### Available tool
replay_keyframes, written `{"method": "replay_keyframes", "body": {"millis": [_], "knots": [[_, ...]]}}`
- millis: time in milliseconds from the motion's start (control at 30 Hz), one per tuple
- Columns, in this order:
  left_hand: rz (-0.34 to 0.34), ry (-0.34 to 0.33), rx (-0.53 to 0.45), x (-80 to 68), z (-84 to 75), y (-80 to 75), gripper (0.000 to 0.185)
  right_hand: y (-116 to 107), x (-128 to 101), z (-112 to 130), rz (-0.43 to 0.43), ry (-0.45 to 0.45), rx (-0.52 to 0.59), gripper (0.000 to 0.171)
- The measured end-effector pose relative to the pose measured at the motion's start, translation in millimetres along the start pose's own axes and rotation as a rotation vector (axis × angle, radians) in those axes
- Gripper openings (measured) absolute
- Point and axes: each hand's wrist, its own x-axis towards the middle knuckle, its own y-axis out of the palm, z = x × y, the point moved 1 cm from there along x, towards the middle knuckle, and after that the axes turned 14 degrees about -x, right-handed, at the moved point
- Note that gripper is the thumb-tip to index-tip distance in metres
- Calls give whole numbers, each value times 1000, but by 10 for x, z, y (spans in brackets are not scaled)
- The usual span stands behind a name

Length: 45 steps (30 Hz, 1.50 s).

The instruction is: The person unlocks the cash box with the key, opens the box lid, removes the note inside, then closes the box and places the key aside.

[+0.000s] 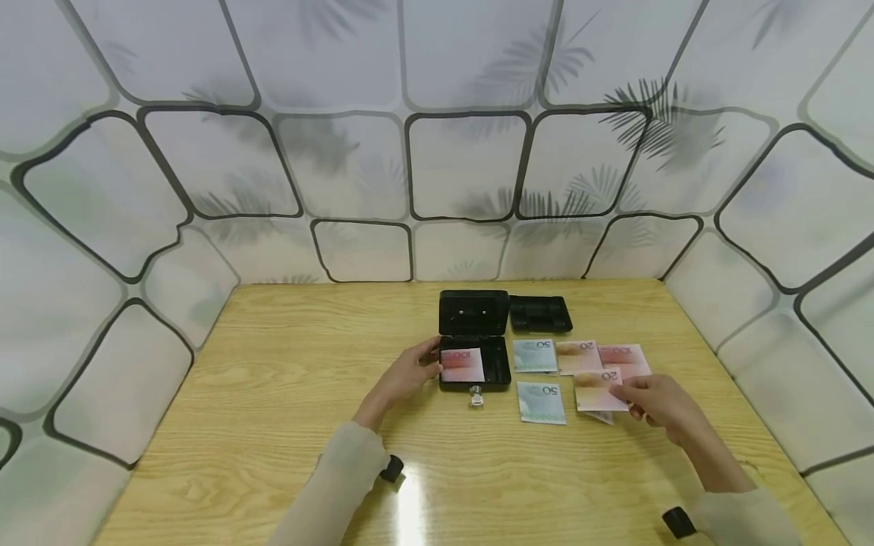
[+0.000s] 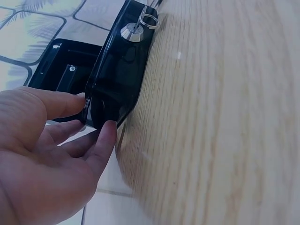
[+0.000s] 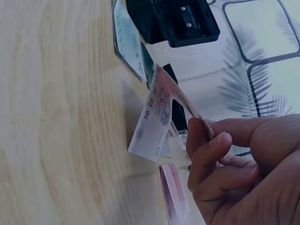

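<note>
A black cash box (image 1: 496, 374) stands on the table with its lid (image 1: 473, 312) up and a red 100 banknote (image 1: 462, 365) inside. My left hand (image 1: 418, 364) grips its left side; in the left wrist view the thumb is at the rim and the fingers lie along the outer wall. A key with a ring (image 2: 149, 21) sits in the lock (image 2: 132, 32). My right hand (image 1: 658, 403) pinches the edge of a folded 20 banknote (image 1: 595, 389) at the right. The right wrist view shows this note (image 3: 152, 119) bent open, raised off the table.
A black tray (image 1: 540, 314) lies behind, right of the lid. Right of the box are two 50 notes, one nearer the back (image 1: 535, 355) and one in front (image 1: 542, 402), another 20 note (image 1: 577, 356) and a red 100 note (image 1: 628, 359). A patterned screen (image 1: 362, 250) surrounds the table.
</note>
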Motion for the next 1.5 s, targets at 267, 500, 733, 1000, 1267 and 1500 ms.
{"method": "replay_keyframes", "body": {"millis": [267,500,733,1000,1267,1500], "knots": [[-17,-21,19,2,-15,9,57,75,-6,-74,0,-12,6,28],[-32,-24,13,6,-21,25,58,148,43,-128,-13,-21,23,27],[-34,-24,4,5,-10,30,58,193,84,-161,-27,-35,6,34],[-41,-21,10,12,-2,25,57,238,118,-155,-41,-29,-13,34],[-40,-14,11,30,25,21,57,257,133,-165,-47,-41,-19,31],[-45,-21,12,25,17,22,57,231,120,-176,-85,-8,-72,28]]}}
